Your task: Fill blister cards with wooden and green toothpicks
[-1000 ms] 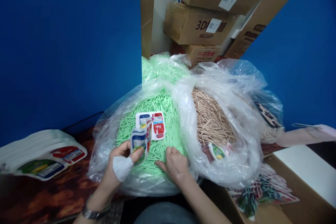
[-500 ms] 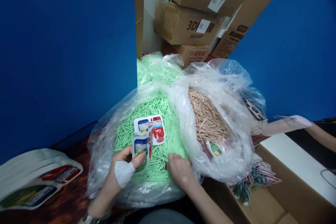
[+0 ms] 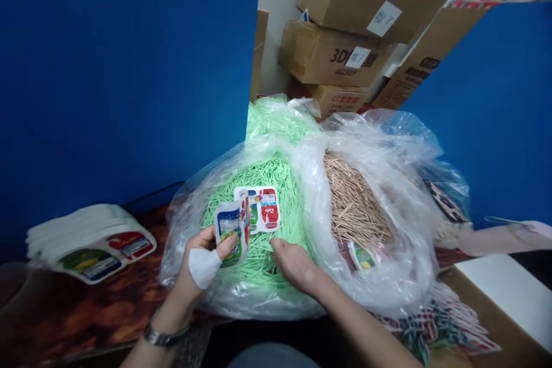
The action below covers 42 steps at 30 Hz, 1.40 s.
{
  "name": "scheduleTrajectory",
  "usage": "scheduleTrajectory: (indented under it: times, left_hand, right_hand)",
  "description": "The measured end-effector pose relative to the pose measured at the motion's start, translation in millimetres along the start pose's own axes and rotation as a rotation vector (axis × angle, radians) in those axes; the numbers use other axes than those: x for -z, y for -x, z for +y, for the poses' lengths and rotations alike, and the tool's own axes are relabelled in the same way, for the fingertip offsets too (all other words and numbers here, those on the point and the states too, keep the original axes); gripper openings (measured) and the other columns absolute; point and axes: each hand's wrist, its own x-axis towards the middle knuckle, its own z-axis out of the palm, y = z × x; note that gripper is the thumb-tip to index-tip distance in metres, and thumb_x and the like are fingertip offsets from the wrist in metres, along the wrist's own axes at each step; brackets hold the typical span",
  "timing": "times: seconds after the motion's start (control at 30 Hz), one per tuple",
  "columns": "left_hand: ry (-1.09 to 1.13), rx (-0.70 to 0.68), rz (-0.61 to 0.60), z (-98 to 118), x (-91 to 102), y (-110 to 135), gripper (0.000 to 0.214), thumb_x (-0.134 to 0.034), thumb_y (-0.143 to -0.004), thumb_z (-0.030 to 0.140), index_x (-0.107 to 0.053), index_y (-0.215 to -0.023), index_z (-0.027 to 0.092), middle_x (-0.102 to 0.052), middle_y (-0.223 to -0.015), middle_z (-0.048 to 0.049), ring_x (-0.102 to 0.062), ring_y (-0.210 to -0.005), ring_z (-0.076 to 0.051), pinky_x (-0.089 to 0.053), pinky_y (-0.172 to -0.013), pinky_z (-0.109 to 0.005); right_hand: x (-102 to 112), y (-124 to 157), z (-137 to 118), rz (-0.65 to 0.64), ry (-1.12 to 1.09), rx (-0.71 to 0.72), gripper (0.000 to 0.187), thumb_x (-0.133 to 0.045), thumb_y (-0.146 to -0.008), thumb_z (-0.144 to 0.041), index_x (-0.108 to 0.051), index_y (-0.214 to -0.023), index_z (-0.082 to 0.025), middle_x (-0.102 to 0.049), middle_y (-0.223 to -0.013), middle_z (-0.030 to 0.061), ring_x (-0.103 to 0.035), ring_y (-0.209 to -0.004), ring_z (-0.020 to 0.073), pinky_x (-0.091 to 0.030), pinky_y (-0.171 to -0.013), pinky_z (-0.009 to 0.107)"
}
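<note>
My left hand point(image 3: 207, 250) grips a folded printed card point(image 3: 232, 233) with blue and green pictures, thumb on its front. A white wrap covers the base of that thumb. Just behind it, another card point(image 3: 269, 210), with a red cola picture, rests flat on a heap of thin green sticks point(image 3: 276, 172). My right hand point(image 3: 297, 264) is closed over the front of the heap, thumb and fingers pinched together; what they hold, if anything, cannot be made out. The sticks fill an open clear plastic bag point(image 3: 190, 241).
On the right, a second plastic bag point(image 3: 317, 190) holds brown sticks point(image 3: 356, 201) and a printed packet. A stack of cards point(image 3: 95, 247) lies at left. Blue panels point(image 3: 129, 69) flank both sides. Cardboard boxes point(image 3: 336, 54) stand behind; an open box point(image 3: 509, 310) with striped packets is at lower right.
My view has swung left, so the bags and boxes sit farther right. My right hand has lifted slightly from the green sticks. Another person's bare forearm at the right edge is out of view.
</note>
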Motion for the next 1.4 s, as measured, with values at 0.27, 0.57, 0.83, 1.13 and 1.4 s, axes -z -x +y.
scheduleTrajectory:
  times: [0.27, 0.57, 0.83, 1.13, 1.4]
  left_hand:
    - [0.002, -0.015, 0.096, 6.0, 13.1, 29.5, 0.029, -0.082, -0.067, 0.028, -0.074, -0.09, 0.014, -0.078, -0.083, -0.0053, -0.069, -0.068, -0.018, -0.056, -0.067, -0.027]
    - [-0.051, -0.008, 0.065, -1.2, 18.1, 35.9, 0.027, -0.08, -0.069, 0.029, -0.074, -0.09, 0.013, -0.076, -0.077, -0.0042, -0.068, -0.067, -0.018, -0.056, -0.065, -0.028]
    - [-0.023, -0.012, 0.082, -1.6, 18.2, 34.9, 0.03, -0.081, -0.068, 0.029, -0.073, -0.092, 0.014, -0.076, -0.078, -0.0044, -0.069, -0.068, -0.019, -0.056, -0.066, -0.029]
    - [-0.023, -0.108, 0.154, -5.9, 9.0, 18.0, 0.032, -0.08, -0.068, 0.03, -0.072, -0.094, 0.013, -0.074, -0.072, -0.0029, -0.066, -0.061, -0.017, -0.053, -0.06, -0.027]
    - [-0.213, -0.336, 0.271, 0.8, -13.1, -18.5, 0.025, -0.075, -0.069, 0.037, -0.061, -0.064, 0.016, -0.06, -0.059, 0.0037, -0.052, -0.053, -0.012, -0.04, -0.053, -0.022]
  right_hand:
    - [-1.9, -11.6, -0.6, -0.035, 0.163, 0.242, 0.032, -0.039, -0.087, -0.007, -0.051, -0.114, -0.018, -0.068, -0.081, 0.008, -0.067, -0.063, 0.0214, -0.04, -0.052, 0.025]
    - [-11.4, -21.0, -10.7, -0.011, 0.325, 0.412, 0.03, -0.044, -0.088, -0.009, -0.052, -0.114, -0.019, -0.065, -0.077, 0.0076, -0.064, -0.062, 0.021, -0.042, -0.051, 0.027]
    - [-13.4, -19.6, -11.6, 0.185, 0.32, 0.365, 0.013, -0.048, -0.09, -0.015, -0.056, -0.098, -0.021, -0.06, -0.097, 0.0108, -0.058, -0.093, 0.0253, -0.047, -0.078, 0.041]
    - [7.5, -17.7, 2.5, 0.284, -0.013, 0.37, 0.015, -0.044, -0.09, -0.01, -0.056, -0.092, -0.018, -0.054, -0.13, 0.0153, -0.039, -0.13, 0.032, -0.022, -0.107, 0.058]
    - [14.8, -10.2, 18.4, -0.261, -1.073, 0.194, 0.032, -0.039, -0.094, -0.048, -0.045, -0.081, -0.02, -0.052, -0.062, -0.0046, -0.052, -0.05, 0.0103, -0.044, -0.051, 0.024]
